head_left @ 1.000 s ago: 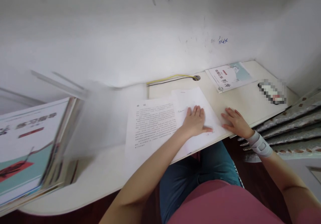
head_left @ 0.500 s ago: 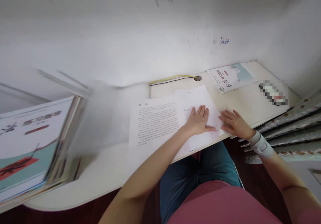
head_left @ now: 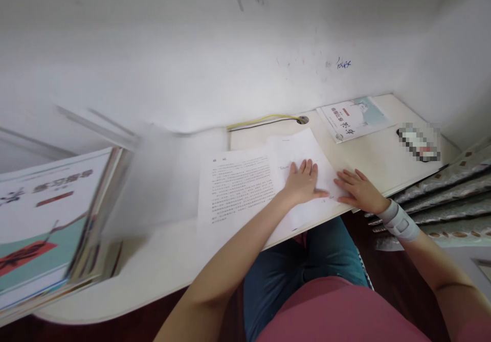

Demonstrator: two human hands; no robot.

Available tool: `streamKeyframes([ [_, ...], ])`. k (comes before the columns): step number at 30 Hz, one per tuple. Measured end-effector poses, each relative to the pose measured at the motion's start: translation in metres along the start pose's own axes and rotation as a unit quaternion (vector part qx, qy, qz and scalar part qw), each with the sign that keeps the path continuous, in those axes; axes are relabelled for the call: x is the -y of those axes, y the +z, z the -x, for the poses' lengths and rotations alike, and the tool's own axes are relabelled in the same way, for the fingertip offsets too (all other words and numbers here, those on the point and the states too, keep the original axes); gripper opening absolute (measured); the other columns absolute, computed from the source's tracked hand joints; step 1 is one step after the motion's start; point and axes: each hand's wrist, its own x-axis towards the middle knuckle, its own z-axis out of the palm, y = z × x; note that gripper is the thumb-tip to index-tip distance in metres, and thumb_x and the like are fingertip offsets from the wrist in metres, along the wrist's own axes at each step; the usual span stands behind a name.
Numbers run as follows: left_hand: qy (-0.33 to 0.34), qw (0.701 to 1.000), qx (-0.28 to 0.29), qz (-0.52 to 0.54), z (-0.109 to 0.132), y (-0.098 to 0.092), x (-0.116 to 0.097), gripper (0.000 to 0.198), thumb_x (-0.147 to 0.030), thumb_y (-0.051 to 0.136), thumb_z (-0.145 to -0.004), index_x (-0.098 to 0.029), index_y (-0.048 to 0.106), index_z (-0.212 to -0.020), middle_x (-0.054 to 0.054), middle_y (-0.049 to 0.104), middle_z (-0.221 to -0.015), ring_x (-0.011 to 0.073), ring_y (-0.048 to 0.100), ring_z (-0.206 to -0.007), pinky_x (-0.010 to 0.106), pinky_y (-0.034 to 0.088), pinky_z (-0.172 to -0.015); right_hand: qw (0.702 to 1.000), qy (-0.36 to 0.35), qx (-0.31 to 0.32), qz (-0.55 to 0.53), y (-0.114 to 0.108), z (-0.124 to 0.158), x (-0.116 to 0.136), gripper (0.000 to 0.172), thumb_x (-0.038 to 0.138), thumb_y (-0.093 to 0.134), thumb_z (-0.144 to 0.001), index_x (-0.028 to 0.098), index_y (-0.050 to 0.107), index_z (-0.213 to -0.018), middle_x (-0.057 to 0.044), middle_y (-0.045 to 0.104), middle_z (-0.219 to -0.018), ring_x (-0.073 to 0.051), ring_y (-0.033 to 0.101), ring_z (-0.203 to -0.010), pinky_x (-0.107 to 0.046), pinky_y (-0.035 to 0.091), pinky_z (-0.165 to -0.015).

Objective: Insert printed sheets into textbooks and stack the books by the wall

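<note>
Left hand point(head_left: 305, 183) and right hand point(head_left: 358, 191) lie flat on loose sheets point(head_left: 245, 183) at the front edge of the desk point(head_left: 368, 153) — each grip wide, empty. Sheets overlap, not yet squared.

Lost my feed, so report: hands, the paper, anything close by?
Left hand open, flat on the printed sheets. Right hand open, fingertips at the sheets' right edge. Booklet apart, farther right on the desk.

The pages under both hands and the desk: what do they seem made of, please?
The pages look like thin matte white paper, printed with black text. The desk seems smooth cream laminate board, faintly glossy; hard to confirm.
</note>
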Motion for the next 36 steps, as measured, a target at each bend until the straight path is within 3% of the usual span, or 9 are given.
streamKeyframes([
  [9,0.037,0.999,0.001,0.001,0.001,0.008,-0.003,0.102,-0.078,0.026,-0.078,-0.005,0.013,-0.148,0.024,0.004,-0.153,0.0347,0.004,-0.143,0.057,0.006,-0.111,1.0,-0.005,-0.001,-0.021,-0.007,0.005,-0.002,0.049,0.046,0.049,-0.089,0.018,0.053,-0.129,-0.015,0.049,-0.138,-0.025,0.045,-0.127,-0.046,0.033,-0.106],
  [12,0.048,0.999,-0.001,0.003,0.001,0.009,-0.005,0.105,-0.079,0.029,-0.076,-0.004,0.012,-0.148,0.025,0.004,-0.153,0.0358,0.004,-0.142,0.057,0.005,-0.111,1.0,0.011,-0.009,-0.009,-0.008,-0.004,-0.011,0.053,0.046,0.049,-0.089,0.017,0.049,-0.133,-0.016,0.044,-0.142,-0.027,0.04,-0.131,-0.048,0.03,-0.107],
  [15,0.057,0.998,-0.005,0.008,0.0,0.01,-0.005,0.106,-0.079,0.031,-0.076,-0.004,0.012,-0.148,0.025,0.005,-0.153,0.0368,0.004,-0.142,0.057,0.005,-0.11,0.999,-0.024,0.03,-0.009,-0.009,-0.02,-0.02,0.061,0.05,0.048,-0.088,0.016,0.042,-0.139,-0.015,0.037,-0.146,-0.029,0.03,-0.137,-0.051,0.026,-0.109],
  [19,0.058,0.998,-0.017,0.014,-0.004,0.012,-0.006,0.105,-0.078,0.033,-0.076,-0.003,0.013,-0.147,0.025,0.005,-0.153,0.0359,0.005,-0.142,0.057,0.004,-0.11,0.995,-0.065,0.075,-0.016,-0.013,-0.033,-0.024,0.067,0.056,0.046,-0.087,0.017,0.04,-0.14,-0.015,0.038,-0.146,-0.03,0.031,-0.136,-0.054,0.024,-0.108],
  [25,0.063,0.997,-0.03,0.013,-0.01,0.005,-0.01,0.097,-0.072,0.027,-0.082,-0.002,0.014,-0.147,0.022,0.008,-0.154,0.0317,0.007,-0.143,0.055,0.006,-0.111,0.995,-0.057,0.078,0.008,-0.015,-0.035,-0.028,0.068,0.056,0.043,-0.088,0.011,0.04,-0.139,-0.017,0.037,-0.146,-0.032,0.032,-0.136,-0.054,0.024,-0.108],
  [29,0.015,0.999,-0.031,-0.011,0.0,0.0,0.0,0.103,-0.076,0.031,-0.079,0.001,0.018,-0.145,0.026,0.012,-0.152,0.0365,0.007,-0.142,0.057,0.002,-0.111,0.995,-0.052,0.088,0.008,-0.014,-0.04,-0.028,0.065,0.054,0.042,-0.09,0.013,0.041,-0.139,-0.015,0.036,-0.147,-0.032,0.032,-0.135,-0.053,0.025,-0.108],
  [36,0.032,0.999,-0.03,-0.009,0.003,0.012,0.005,0.106,-0.078,0.032,-0.076,0.0,0.016,-0.146,0.026,0.011,-0.152,0.0375,0.009,-0.142,0.058,0.001,-0.11,0.996,-0.071,0.057,0.017,-0.008,-0.039,-0.021,0.066,0.054,0.045,-0.088,0.011,0.043,-0.137,-0.021,0.037,-0.145,-0.032,0.035,-0.134,-0.052,0.026,-0.108],
])
